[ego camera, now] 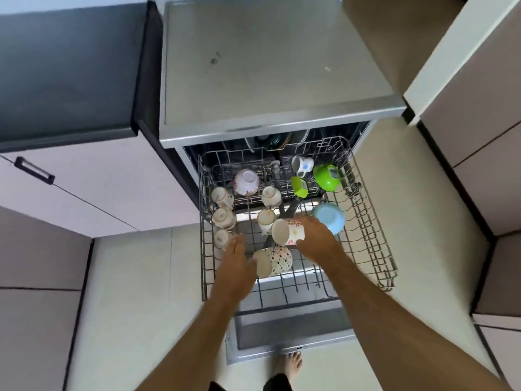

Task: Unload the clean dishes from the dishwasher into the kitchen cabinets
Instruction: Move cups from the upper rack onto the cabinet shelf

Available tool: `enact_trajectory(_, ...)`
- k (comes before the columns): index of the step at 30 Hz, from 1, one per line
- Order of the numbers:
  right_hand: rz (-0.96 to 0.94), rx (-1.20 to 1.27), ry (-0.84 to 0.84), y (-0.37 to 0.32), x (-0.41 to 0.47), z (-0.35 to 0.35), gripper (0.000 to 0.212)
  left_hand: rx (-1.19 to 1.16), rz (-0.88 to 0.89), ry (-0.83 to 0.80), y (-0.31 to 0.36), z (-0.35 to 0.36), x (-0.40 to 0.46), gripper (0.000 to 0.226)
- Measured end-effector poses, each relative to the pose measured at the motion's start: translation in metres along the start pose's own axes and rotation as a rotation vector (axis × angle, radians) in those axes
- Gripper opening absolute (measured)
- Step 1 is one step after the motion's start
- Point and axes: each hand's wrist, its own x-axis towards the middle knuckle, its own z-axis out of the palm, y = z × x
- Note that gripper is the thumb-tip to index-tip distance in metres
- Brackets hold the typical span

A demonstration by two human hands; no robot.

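Both hands (314, 239) partly masking mugs (289, 232)

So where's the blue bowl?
In the head view, the blue bowl sits upside down on the right side of the pulled-out rack, just beyond the right hand and below the green bowl.
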Motion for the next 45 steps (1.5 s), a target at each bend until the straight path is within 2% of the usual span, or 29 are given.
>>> enact_trajectory(3, -0.026, -0.043, -0.021, 0.015, 0.020, 0.014, 0.056, 0.021, -0.077, -0.035, -0.009, 0.025, 0.008, 0.082)
enact_trajectory(9, -0.092, -0.157, -0.118, 0.037, 0.059, 0.034, 0.082, -0.048, -0.176, -0.070, -0.022, 0.071, 0.028, 0.096)
enact_trajectory(16, -0.241, -0.342, -0.175, 0.051, 0.086, 0.058, 0.093, -0.023, -0.165, -0.039, -0.024, 0.102, 0.037, 0.108)
enact_trajectory(21, -0.245, -0.352, -0.176, 0.057, 0.101, 0.064, 0.098, 0.051, -0.179, 0.011, -0.029, 0.115, 0.048, 0.110)
enact_trajectory(25, -0.238, -0.364, -0.197, 0.066, 0.113, 0.069, 0.118, -0.136, -0.308, 0.068, -0.034, 0.123, 0.056, 0.112)
enact_trajectory(27, -0.244, -0.340, -0.199, 0.069, 0.117, 0.068, 0.121, -0.223, -0.355, 0.137, -0.036, 0.129, 0.057, 0.102)
enact_trajectory(31, -0.293, -0.256, -0.168, 0.073, 0.114, 0.063, 0.102, -0.286, -0.391, 0.206, -0.035, 0.133, 0.056, 0.089)
enact_trajectory(34, -0.325, -0.176, -0.098, 0.080, 0.104, 0.063, 0.104, -0.281, -0.397, 0.231, -0.032, 0.126, 0.052, 0.090)
enact_trajectory(37, -0.287, -0.051, -0.057, 0.082, 0.086, 0.058, 0.104, -0.347, -0.367, 0.219, -0.024, 0.112, 0.039, 0.074)
enact_trajectory(41, -0.160, 0.210, 0.050, 0.074, 0.053, 0.045, 0.105, -0.434, -0.269, 0.233, -0.009, 0.082, 0.012, 0.079)
enact_trajectory(45, -0.141, 0.370, 0.163, 0.044, 0.026, 0.017, 0.105, -0.410, -0.091, 0.243, 0.012, 0.035, -0.012, 0.105)
